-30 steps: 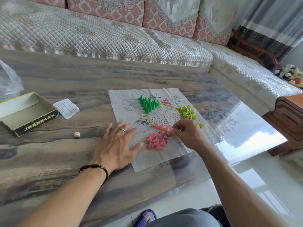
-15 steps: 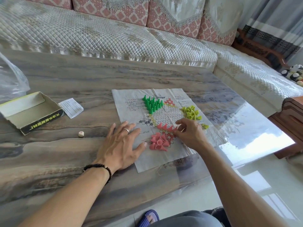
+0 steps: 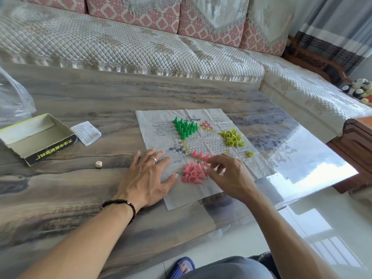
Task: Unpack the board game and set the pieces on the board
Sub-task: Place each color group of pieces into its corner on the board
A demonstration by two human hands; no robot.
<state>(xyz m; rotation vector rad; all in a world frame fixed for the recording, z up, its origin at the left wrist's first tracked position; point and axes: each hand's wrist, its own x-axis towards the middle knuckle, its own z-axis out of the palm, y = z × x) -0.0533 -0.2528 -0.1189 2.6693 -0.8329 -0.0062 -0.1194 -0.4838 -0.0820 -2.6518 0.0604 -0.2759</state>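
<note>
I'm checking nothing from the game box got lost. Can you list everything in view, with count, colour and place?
Paper board: one, white, table centre.
Green pieces: cluster, upright, board's far side.
Yellow pieces: cluster, board's right; one apart.
Pink pieces: heap, board's near side; a few stood in a row.
Box: one, open, table left.
Leaflet: one, white, beside box.
Die: one, pale, near box.
Plastic bag: one, clear, far left.
Left hand: flat on board's edge.
Right hand: over pink heap.
</note>
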